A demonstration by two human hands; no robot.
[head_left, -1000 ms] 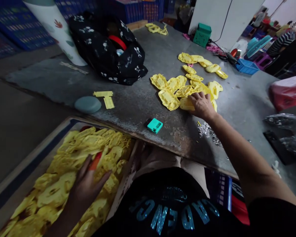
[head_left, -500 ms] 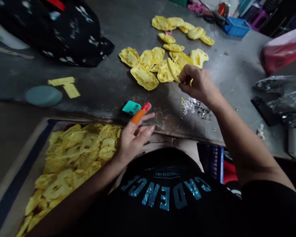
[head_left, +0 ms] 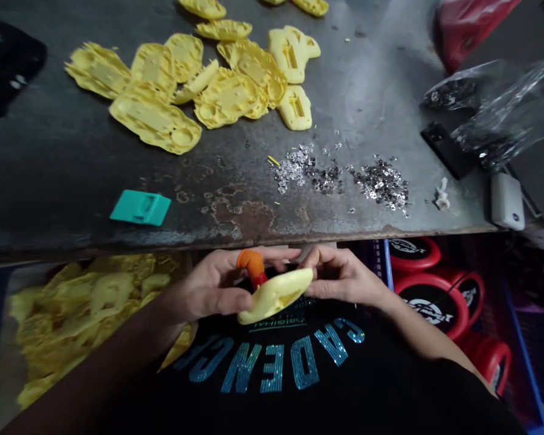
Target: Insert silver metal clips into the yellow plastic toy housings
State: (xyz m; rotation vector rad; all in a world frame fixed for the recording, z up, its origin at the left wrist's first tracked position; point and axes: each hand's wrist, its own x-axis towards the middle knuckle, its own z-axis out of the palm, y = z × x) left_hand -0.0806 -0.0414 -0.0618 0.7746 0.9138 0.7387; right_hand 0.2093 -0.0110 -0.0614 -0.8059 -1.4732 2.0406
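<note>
Centrally, both hands are brought together in front of the black shirt [head_left: 367, 374], just off the near edge of the table [head_left: 199, 175], with one yellow plastic shell [head_left: 276, 296] held between them. The left hand [head_left: 220, 284] enters from the lower left; its thumb lies along the shell's left end and its fingers extend behind, one bearing an orange finger cover [head_left: 250, 261] beside a red tip. The right hand [head_left: 344, 275] comes from the lower right, its thumb and forefinger closed at the shell's raised right end. The shell is tilted, with an opening visible in its near side.

Upon the table, further yellow shells [head_left: 156, 118] lie in an overlapping cluster; a turquoise block [head_left: 140, 207] rests near the edge at left, and small metal pieces [head_left: 381, 184] form loose heaps to the right.

Blue glittering capitals on the shirt, inverted in this view, read "CADENCE"; smaller lettering above them appears to read "ORIGINAL". Red discs [head_left: 428, 305] in a blue crate [head_left: 521, 356] at lower right carry white emblems whose wording is illegible. At lower left, more yellow parts [head_left: 86, 314] are heaped below table level.
</note>
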